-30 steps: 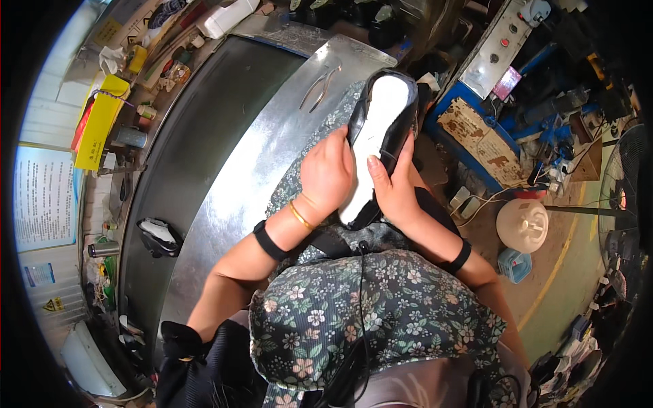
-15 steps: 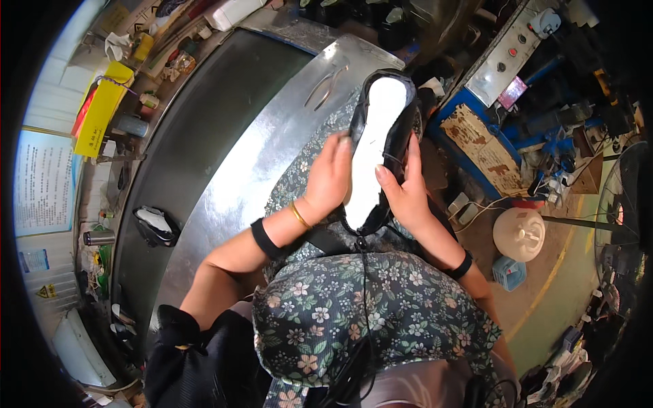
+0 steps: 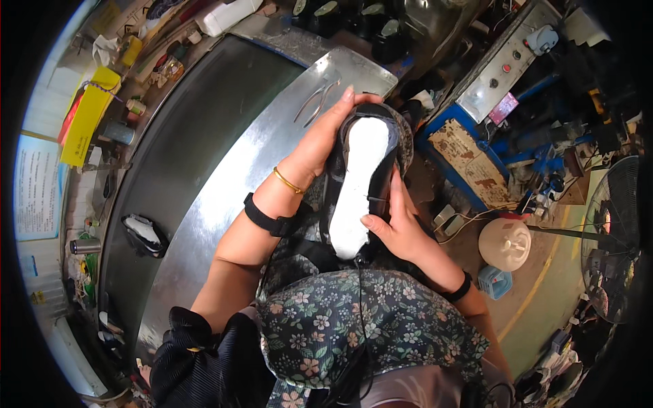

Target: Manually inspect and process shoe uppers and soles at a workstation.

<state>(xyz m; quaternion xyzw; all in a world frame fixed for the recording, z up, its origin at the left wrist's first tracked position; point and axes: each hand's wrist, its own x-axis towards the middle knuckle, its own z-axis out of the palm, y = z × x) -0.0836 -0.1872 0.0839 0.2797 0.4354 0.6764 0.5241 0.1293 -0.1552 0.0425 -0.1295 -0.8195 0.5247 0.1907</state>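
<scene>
A black shoe upper with a white insole board (image 3: 364, 180) facing up lies lengthwise over my lap, narrow end toward me. My left hand (image 3: 330, 136) wraps its far left end, fingers reaching over the rounded tip. Against its right side, my right hand (image 3: 403, 228) grips with the thumb by the edge of the white board and the fingers along the black side. A thin dark strand or pin sticks out by that thumb; I cannot tell which. Metal pliers (image 3: 316, 105) rest on the shiny metal tabletop (image 3: 238, 170) to the left, apart from both hands.
Another black shoe with a white bottom (image 3: 144, 232) sits on the dark conveyor belt (image 3: 197, 109) at left. A blue machine with a control panel (image 3: 507, 68) stands at right. Beyond it are a cream plastic container (image 3: 504, 243), a blue basket (image 3: 495, 281) and a fan (image 3: 615, 231).
My left hand has slid from the shoe's left side to its far end. The shoe has shifted slightly toward me and left, with my right hand still on its right side.
</scene>
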